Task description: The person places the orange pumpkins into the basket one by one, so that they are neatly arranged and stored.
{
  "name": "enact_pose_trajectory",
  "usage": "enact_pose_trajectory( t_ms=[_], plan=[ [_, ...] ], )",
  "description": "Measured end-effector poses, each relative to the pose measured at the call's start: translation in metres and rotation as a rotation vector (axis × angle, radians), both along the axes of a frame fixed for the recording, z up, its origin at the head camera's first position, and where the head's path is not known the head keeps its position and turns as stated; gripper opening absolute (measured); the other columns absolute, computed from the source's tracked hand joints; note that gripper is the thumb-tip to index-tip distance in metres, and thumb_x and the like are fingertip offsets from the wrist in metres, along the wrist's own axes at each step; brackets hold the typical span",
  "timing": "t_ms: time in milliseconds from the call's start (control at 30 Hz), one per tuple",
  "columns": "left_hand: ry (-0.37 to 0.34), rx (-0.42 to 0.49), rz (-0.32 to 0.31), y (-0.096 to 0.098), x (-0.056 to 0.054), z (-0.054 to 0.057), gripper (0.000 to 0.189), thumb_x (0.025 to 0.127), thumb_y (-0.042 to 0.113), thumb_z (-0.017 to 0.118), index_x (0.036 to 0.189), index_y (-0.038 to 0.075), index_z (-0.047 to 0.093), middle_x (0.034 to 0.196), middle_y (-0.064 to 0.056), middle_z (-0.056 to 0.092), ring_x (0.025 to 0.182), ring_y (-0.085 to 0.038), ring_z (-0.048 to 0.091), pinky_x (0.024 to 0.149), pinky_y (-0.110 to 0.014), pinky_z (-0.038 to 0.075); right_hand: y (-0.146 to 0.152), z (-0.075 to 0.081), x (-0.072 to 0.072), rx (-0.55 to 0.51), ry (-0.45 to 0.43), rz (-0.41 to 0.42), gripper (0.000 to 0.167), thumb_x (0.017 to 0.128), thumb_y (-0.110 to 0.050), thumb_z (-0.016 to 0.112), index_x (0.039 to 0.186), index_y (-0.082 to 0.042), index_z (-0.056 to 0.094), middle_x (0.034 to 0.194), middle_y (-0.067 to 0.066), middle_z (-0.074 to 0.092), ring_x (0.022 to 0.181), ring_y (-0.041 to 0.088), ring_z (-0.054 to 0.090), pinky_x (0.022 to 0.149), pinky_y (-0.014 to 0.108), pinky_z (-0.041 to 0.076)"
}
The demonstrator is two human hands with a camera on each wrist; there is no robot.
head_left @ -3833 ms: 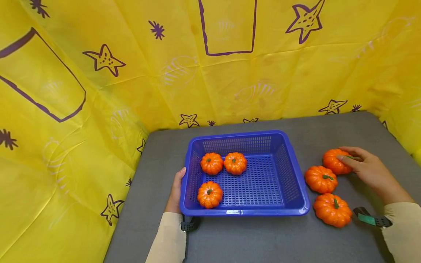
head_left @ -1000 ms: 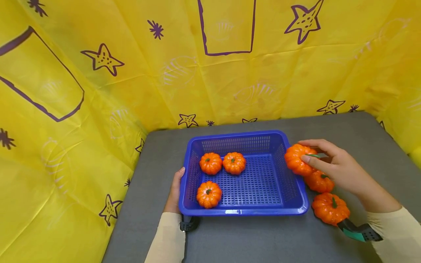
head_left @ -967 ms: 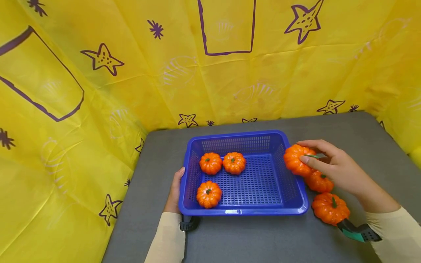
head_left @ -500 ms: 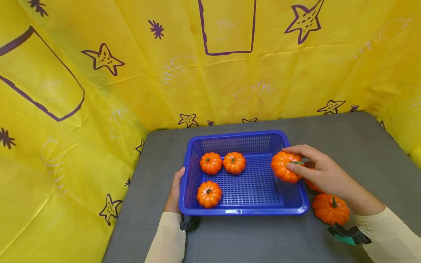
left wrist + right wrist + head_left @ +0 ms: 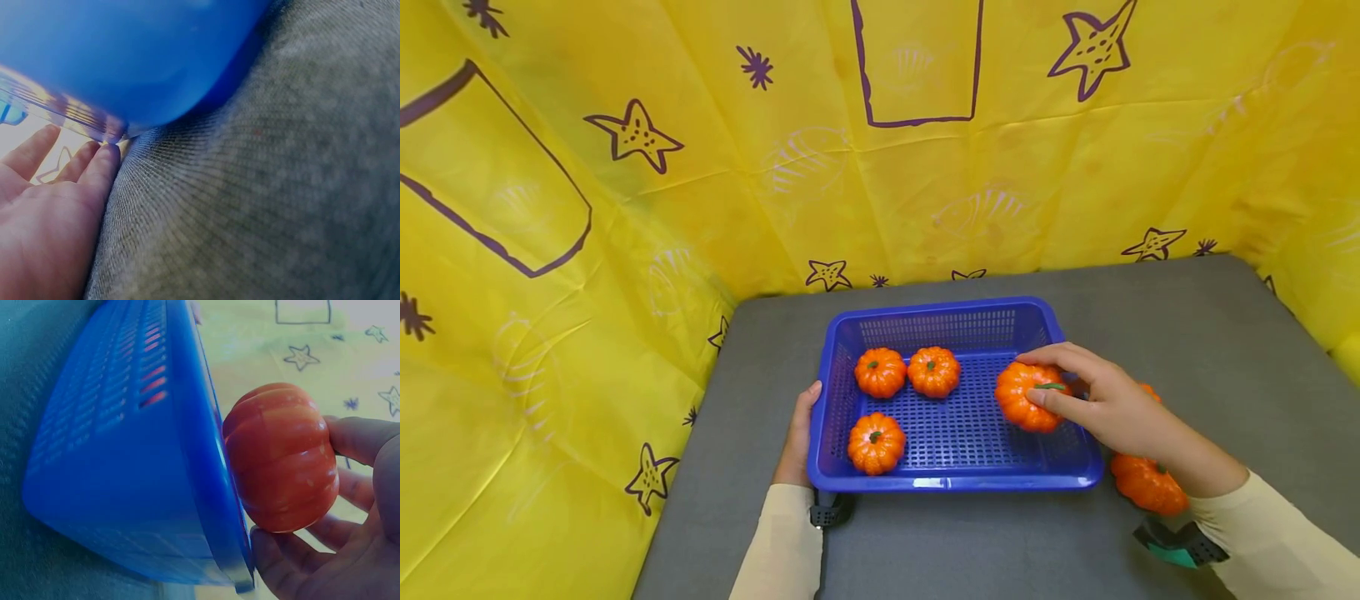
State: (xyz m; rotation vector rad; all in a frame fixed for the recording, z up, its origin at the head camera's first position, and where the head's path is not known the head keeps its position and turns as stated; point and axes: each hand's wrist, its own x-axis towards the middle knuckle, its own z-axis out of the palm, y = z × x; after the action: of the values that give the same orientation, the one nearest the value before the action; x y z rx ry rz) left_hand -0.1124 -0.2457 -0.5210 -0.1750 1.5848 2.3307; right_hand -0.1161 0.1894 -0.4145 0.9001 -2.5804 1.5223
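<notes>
In the head view my right hand (image 5: 1097, 396) pinches an orange toy pumpkin (image 5: 1024, 398) with a green stem, over the right part of the blue plastic basket (image 5: 951, 483). In the right wrist view, the held pumpkin (image 5: 281, 456) shows just beyond the basket rim (image 5: 206, 469), thumb and fingers around it. Inside the basket sit a back left pumpkin (image 5: 881, 373), another pumpkin (image 5: 934, 372) beside it, and a front left pumpkin (image 5: 877, 444). My left hand (image 5: 797, 429) rests against the basket's left side; its fingers (image 5: 100, 165) reach fairly straight to the wall in the left wrist view.
Right of the basket, a pumpkin (image 5: 1146, 486) lies on the grey tabletop (image 5: 970, 550), partly behind my right wrist. Another pumpkin (image 5: 1150, 392) is mostly hidden by that hand. Yellow printed cloth (image 5: 910, 192) hangs behind and along the sides.
My right hand has picked up the pumpkin from the table at the right and carried it left, over the basket's rim. The left hand and basket stay in place.
</notes>
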Motion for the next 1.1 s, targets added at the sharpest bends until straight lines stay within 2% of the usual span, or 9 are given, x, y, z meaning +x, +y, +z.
enact_pose_trajectory(
  t_ms=[233,633,867,1100],
  plan=[
    [0.011,-0.004,0.01,0.0,-0.001,-0.003,0.081,0.106,0.061,0.039,0.167,0.009,0.036,0.149,-0.017,0.057,0.124,-0.028,0.062,0.105,-0.043,0.053,-0.014,-0.003,0.003,0.022,-0.02,0.027,0.039,0.102,-0.01,0.078,0.139,-0.018,0.071,0.136,-0.001,0.067,0.119,0.019,0.06,0.095,0.028,0.053],
    [0.028,0.004,0.014,0.003,-0.001,-0.001,0.081,0.107,0.059,0.036,0.166,0.004,0.035,0.143,-0.015,0.061,0.12,-0.025,0.063,0.102,-0.04,0.053,-0.039,-0.01,0.007,0.049,-0.086,0.089,0.032,0.106,-0.022,0.075,0.138,-0.023,0.071,0.134,-0.011,0.066,0.123,0.016,0.06,0.101,0.038,0.052],
    [0.023,0.006,0.006,0.002,-0.001,0.0,0.081,0.107,0.06,0.036,0.167,0.005,0.034,0.145,-0.014,0.06,0.122,-0.025,0.062,0.104,-0.041,0.052,-0.053,-0.017,0.006,0.043,-0.046,0.13,0.032,0.105,-0.02,0.077,0.136,-0.021,0.072,0.134,-0.009,0.067,0.126,0.019,0.061,0.103,0.041,0.051],
    [0.001,0.009,0.021,0.001,-0.001,-0.002,0.079,0.106,0.061,0.039,0.165,0.008,0.039,0.146,-0.014,0.06,0.122,-0.026,0.063,0.104,-0.042,0.052,-0.066,-0.022,0.006,0.038,-0.049,0.146,0.032,0.106,-0.023,0.076,0.137,-0.019,0.072,0.134,-0.007,0.066,0.123,0.019,0.061,0.102,0.044,0.052]
  ],
)
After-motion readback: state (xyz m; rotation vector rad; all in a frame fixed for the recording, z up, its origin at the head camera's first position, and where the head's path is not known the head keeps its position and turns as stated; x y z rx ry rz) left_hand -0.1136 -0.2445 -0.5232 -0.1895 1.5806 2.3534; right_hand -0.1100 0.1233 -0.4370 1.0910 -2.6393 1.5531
